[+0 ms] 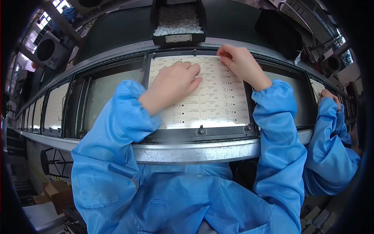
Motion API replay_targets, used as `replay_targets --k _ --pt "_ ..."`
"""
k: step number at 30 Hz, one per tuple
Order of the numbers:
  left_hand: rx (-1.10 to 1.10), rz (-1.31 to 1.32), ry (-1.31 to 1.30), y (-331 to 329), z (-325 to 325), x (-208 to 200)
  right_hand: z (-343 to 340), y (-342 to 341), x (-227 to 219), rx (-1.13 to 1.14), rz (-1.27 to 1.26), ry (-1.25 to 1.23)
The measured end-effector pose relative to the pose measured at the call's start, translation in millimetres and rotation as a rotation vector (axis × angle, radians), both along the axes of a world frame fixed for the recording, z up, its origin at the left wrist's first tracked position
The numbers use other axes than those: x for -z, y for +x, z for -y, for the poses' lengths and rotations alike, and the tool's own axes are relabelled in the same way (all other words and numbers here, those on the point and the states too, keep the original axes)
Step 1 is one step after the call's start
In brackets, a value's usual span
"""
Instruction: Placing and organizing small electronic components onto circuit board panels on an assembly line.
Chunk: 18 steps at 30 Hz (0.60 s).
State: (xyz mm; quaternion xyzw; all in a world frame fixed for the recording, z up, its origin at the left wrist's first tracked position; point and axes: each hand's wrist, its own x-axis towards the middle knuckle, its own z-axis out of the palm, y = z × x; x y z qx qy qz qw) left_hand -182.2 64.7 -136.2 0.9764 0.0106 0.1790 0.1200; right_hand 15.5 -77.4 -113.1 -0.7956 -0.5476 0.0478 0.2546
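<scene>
Both hands are on the pale panel (210, 97), which sits in a dark frame (194, 134) on the conveyor, straight ahead. Left hand (173, 84) lies flat, fingers relaxed, gripping nothing. Right hand (239, 62) pinches at the panel's top edge, can't tell if it's got anything. Bin (178, 19) of white bits sits just behind. Coworker's hand (328, 95) is far right.
</scene>
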Motion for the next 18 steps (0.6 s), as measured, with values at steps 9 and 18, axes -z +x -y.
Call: replay_targets --k 9,18 --pt "0.146 -0.198 -0.401 -8.7 -26.6 -22.4 -11.1 11.7 6.7 0.069 0.036 -0.083" --pt "0.008 -0.164 -0.154 -24.8 -66.1 -38.7 -14.6 1.0 3.8 0.059 0.148 -0.027"
